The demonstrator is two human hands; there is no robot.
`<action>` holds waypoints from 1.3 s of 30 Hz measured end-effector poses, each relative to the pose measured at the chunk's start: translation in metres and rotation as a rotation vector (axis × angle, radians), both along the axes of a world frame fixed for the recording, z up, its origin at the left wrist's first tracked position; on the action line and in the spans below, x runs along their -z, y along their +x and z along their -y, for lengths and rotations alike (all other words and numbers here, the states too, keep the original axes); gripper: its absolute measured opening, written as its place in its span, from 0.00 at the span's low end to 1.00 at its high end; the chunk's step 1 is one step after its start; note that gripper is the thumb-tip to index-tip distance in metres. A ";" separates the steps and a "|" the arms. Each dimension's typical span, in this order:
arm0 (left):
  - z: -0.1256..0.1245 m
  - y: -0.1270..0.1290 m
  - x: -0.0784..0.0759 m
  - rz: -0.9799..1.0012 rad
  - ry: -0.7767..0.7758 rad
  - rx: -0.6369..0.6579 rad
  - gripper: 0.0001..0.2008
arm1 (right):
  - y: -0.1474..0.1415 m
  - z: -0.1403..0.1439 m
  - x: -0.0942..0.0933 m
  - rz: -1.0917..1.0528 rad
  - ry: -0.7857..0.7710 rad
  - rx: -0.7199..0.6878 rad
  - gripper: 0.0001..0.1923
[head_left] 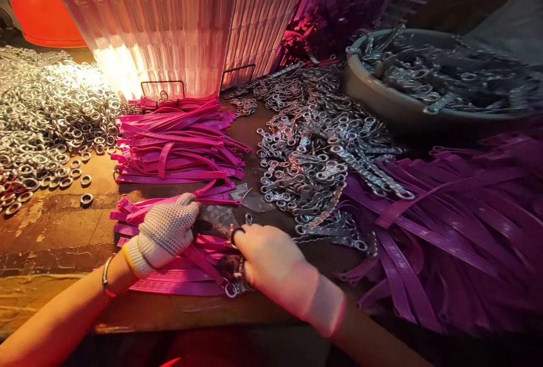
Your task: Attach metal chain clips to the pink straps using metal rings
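Note:
My left hand [167, 234], in a white dotted glove, is closed in a fist over a bundle of pink straps [161, 285]. A dark, narrow piece runs from its fingers toward my right hand [278, 273]; its kind is unclear. The right hand, in a pale glove, is closed as well, and its fingers curl out of sight. By its fingertips a dark ring [237, 235] shows, and a small metal link [248, 219] juts up just above. Beneath that hand lie metal rings [231, 289] at the ends of the straps.
Loose metal rings [55, 135] are heaped at the left. A pile of pink straps [178, 141] lies ahead, before a ribbed, translucent panel [169, 22]. Twisted metal chains [305, 152] cover the centre right. A tub [360, 87] holds more; purple straps [449, 225] spread at the right.

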State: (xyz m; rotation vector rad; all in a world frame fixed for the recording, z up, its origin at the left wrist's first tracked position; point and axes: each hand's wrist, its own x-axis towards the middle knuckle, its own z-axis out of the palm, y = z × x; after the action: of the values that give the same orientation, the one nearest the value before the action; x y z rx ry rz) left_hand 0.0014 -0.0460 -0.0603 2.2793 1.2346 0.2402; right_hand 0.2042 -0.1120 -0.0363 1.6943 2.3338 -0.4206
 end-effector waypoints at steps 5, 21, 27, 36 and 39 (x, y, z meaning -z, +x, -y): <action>0.012 -0.026 0.013 -0.336 0.137 0.014 0.16 | 0.059 -0.025 0.011 0.156 0.237 0.153 0.09; 0.032 -0.011 -0.022 1.229 -1.048 -0.532 0.25 | 0.051 -0.009 0.044 -0.425 0.506 0.278 0.20; 0.038 0.005 -0.016 1.324 -0.998 -0.478 0.23 | -0.017 0.023 0.036 -1.174 0.221 0.358 0.21; 0.051 0.006 -0.011 1.103 -0.689 -0.395 0.18 | -0.040 0.016 0.034 -1.314 0.188 0.535 0.16; 0.051 0.005 -0.008 1.028 -0.753 -0.396 0.19 | -0.039 0.020 0.039 -1.385 0.168 0.569 0.16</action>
State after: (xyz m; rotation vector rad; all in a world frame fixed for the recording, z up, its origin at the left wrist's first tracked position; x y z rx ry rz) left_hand 0.0060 -0.0973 -0.0526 0.9866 0.9307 0.8035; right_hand 0.1647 -0.1319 -0.0752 2.6336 2.4791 -2.1067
